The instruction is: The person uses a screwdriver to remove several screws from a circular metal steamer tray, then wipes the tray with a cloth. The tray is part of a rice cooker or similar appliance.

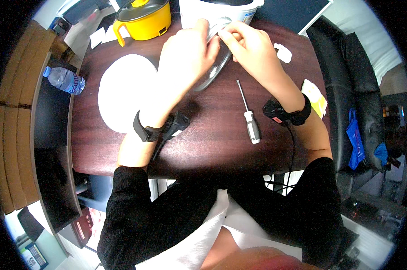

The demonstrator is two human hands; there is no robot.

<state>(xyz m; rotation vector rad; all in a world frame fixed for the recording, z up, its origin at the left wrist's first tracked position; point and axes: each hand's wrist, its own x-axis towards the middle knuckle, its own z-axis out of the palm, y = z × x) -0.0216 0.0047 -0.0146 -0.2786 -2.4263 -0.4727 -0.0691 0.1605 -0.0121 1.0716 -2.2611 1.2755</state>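
Note:
Near the far edge of the table, both hands work at a clear, round glass-like lid, tilted up. My left hand is closed on its left side, thumb and fingers bent toward the upper part. My right hand pinches at the top, its other fingers curled; what lies between the fingertips is too small to make out. A screwdriver with a grey and white handle lies below my right hand. Left of my left forearm is a large white round piece, partly hidden by that arm.
A yellow pot with a dark lid stands at the far left, a white tub beside it. At right lie a small white piece and a yellow-and-white packet. A water bottle lies beyond the left edge. Cables hang from wristbands.

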